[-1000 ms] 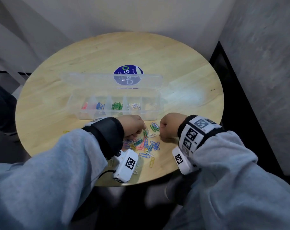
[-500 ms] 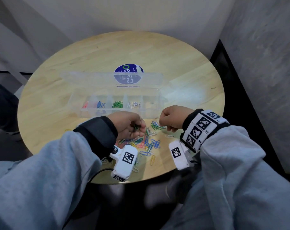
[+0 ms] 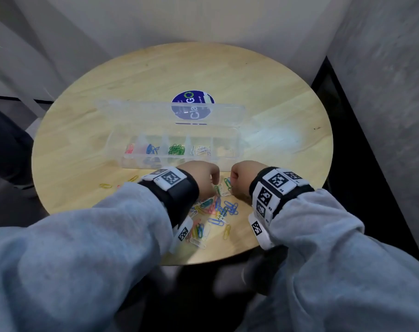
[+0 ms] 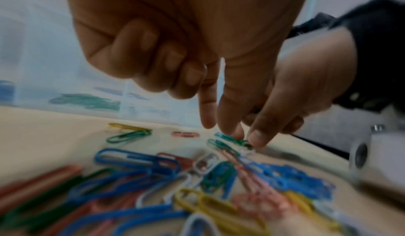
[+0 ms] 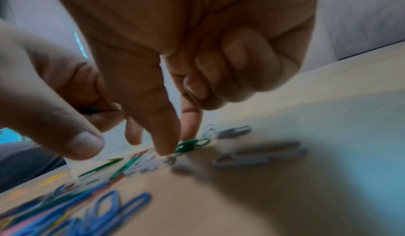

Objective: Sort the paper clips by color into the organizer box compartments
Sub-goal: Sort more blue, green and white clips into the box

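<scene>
A clear organizer box (image 3: 237, 149) holds pink (image 3: 130, 149), blue (image 3: 152, 149), green (image 3: 176, 149) and white (image 3: 202, 149) clips in separate compartments. The mixed clip pile (image 3: 215, 209) lies in front of it. Both hands meet at the pile's far edge. My left hand (image 3: 214, 185) (image 4: 219, 127) has its outer fingers curled over a bit of green clip (image 5: 92, 108). Its index and thumb point down. My right hand (image 3: 233, 184) (image 5: 175, 144) pinches a green clip (image 5: 192, 144) (image 4: 230, 138) lying on the table between thumb and index.
The box lid (image 3: 155, 111) lies open behind the box, partly over a round blue sticker (image 3: 193, 99). Stray yellow clips (image 3: 105, 186) lie at the left. The round wooden table (image 3: 275, 104) has its front edge just below the pile. A grey wall stands at right.
Half a second ago both hands were raised slightly toward the box. They have since come down close together on the green clips at the pile's far edge.
</scene>
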Available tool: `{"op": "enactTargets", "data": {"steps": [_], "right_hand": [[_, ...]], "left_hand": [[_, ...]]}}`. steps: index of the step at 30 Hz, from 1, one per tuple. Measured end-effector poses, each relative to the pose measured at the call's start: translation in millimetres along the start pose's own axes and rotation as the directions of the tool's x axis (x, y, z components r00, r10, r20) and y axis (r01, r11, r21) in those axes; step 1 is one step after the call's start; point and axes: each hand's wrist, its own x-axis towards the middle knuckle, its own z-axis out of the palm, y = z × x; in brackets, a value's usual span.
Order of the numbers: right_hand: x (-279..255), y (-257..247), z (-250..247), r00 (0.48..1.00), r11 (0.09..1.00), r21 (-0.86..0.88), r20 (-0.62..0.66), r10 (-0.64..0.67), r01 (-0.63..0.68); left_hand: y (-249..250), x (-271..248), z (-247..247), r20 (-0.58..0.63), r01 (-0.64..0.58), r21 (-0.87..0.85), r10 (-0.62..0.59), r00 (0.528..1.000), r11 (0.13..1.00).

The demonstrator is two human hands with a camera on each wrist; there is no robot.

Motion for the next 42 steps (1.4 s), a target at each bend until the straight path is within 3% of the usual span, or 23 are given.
{"op": "enactTargets", "data": {"steps": [7,13,20,23,26,29,32,34,38,40,42], "right_hand": [[14.9,0.2,1.0,0.985,0.989,-0.146,0.174,0.011,0.015],[11.8,2.0,3.8,0.989,0.995,-0.095,0.146,0.008,0.006],[-5.0,13.6,-5.2,1.000,0.970,0.244,0.026,-0.003,-0.003],[-10.0,16.1,-9.9,0.998,0.917,0.397,0.027,-0.056,0.041],[-9.8,14.6,-8.3,0.994,0.815,0.579,0.104,-0.038,-0.030],[-10.3,12.5,-9.4,0.976,0.739,0.657,0.219,0.001,-0.148],[-9.6,10.0,-10.3,0.993,0.849,0.525,0.115,-0.005,-0.057],[-10.0,10.2,-8.4,0.999,0.922,0.385,-0.004,-0.033,0.032],[-11.3,4.7,-6.1,0.998,0.972,0.229,-0.044,-0.050,0.059],[-10.4,2.2,-6.1,0.998,0.984,0.168,-0.043,-0.055,0.062],[-10.7,1.4,-7.0,0.998,0.988,0.144,-0.041,-0.054,0.059]], "left_hand": [[3.5,9.1,7.1,0.044,-0.047,0.097,0.043,0.998,0.994],[0.8,9.3,6.8,0.096,-0.013,0.119,0.002,0.995,0.993],[-9.7,4.3,6.1,0.136,-0.009,0.063,0.001,0.991,0.998],[-18.0,0.4,1.1,0.143,0.042,-0.184,-0.016,0.990,0.982],[-25.4,-3.4,-6.5,0.182,0.125,-0.549,-0.028,0.983,0.827],[-31.3,-5.9,-14.5,0.187,0.168,-0.747,-0.039,0.982,0.644],[-37.8,-8.4,-20.0,0.181,0.182,-0.854,-0.051,0.982,0.488],[-39.8,-10.2,-20.4,0.192,0.193,-0.874,-0.047,0.980,0.445],[-37.7,-10.4,-15.3,0.222,0.221,-0.842,-0.057,0.973,0.492],[-34.9,-10.1,-13.2,0.207,0.201,-0.758,-0.063,0.976,0.621],[-32.4,-11.1,-11.5,0.143,0.116,-0.564,-0.042,0.989,0.818]]}}
